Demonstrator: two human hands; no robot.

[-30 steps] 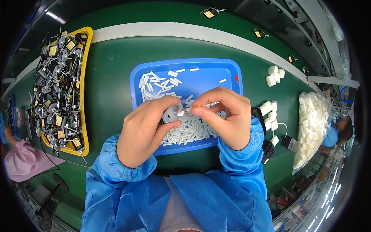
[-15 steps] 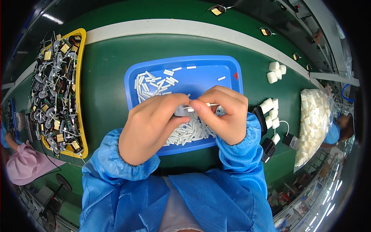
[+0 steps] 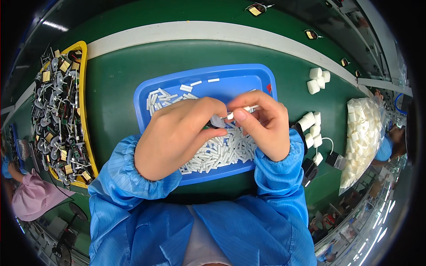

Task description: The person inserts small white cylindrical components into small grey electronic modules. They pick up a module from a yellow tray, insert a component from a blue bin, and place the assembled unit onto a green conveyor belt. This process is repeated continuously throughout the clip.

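Right hand (image 3: 268,128) has drawn back from grey part (image 3: 216,121) in left hand (image 3: 175,135).

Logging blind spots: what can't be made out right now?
Grey part, head view: mostly behind the left hand.
Blue tray, head view: middle hidden by that hand and the right hand.
Yellow tray, head view: floor buried under parts.
Dark device by the grey bar, head view: too small.
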